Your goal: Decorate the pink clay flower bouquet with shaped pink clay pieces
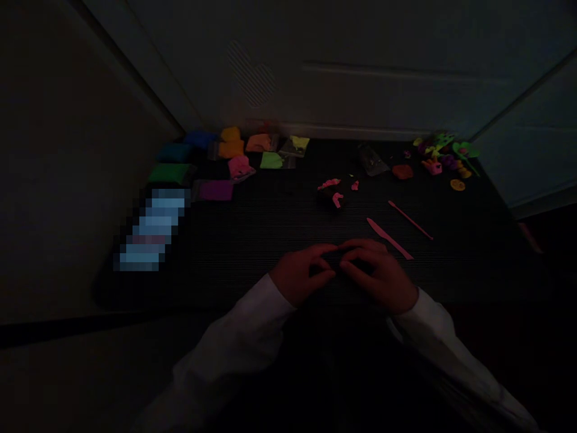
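In dim light, my left hand (pixel 301 272) and my right hand (pixel 382 275) meet above the front part of a dark table (pixel 252 240). The fingers of both are curled in and come close together at the tips. Whatever lies between them is too dark to make out. Just beyond the hands sits a dark lump with pink clay pieces (pixel 337 199) on it, and a small pink bit (pixel 355 186) lies beside it. A pink modelling knife (pixel 389 238) is near my right hand, with a thin pink modelling stick (pixel 410 220) farther right.
Coloured clay packets, among them purple (pixel 216 190), green (pixel 170 174) and orange (pixel 231 148), line the back left. A lit, blurred-out screen (pixel 153 231) lies at left. Small colourful clay figures (pixel 444 153), a reddish lump (pixel 402 172) and a clear bag (pixel 372 160) stand back right. A wall (pixel 360 96) closes the rear.
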`<move>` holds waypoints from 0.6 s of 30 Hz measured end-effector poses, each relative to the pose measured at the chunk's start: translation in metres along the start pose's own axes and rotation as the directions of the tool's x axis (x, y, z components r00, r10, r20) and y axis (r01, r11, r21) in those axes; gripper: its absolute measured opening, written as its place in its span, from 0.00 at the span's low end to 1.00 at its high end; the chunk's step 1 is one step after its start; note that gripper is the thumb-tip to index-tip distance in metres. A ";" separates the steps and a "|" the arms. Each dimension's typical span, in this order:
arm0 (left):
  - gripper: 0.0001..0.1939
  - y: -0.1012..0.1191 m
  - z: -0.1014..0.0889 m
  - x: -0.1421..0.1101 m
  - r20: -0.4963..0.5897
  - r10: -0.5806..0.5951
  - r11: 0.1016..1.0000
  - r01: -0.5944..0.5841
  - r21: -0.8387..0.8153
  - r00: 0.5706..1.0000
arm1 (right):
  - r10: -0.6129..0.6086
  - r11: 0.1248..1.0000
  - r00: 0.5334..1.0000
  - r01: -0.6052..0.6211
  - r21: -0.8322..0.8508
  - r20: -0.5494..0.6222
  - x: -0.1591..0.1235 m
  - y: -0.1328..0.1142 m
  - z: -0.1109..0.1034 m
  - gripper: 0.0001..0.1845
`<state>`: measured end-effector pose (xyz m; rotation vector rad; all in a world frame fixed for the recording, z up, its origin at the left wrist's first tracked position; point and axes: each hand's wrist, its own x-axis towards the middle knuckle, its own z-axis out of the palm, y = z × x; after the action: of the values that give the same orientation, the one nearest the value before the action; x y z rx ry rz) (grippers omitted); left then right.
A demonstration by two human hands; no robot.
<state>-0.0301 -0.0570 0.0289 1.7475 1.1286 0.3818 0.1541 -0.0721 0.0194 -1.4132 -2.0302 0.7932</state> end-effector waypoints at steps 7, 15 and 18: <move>0.21 -0.001 -0.007 -0.008 -0.055 -0.090 0.967 0.074 -0.244 0.994 | 0.072 0.981 0.996 -0.063 0.184 -0.046 0.001 0.000 -0.003 0.06; 0.14 0.000 -0.026 0.002 -0.496 -0.147 0.956 -0.004 -0.292 0.856 | 0.072 0.997 0.984 -0.065 0.049 -0.160 0.009 0.004 0.001 0.06; 0.13 0.005 -0.043 0.027 -0.680 -0.069 0.971 -0.108 -0.214 0.730 | 0.039 0.999 0.976 -0.044 -0.019 -0.216 0.018 0.006 0.006 0.07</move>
<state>-0.0427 -0.0113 0.0469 1.4178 1.4966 1.2091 0.1485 -0.0545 0.0124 -1.4905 -1.8559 0.6056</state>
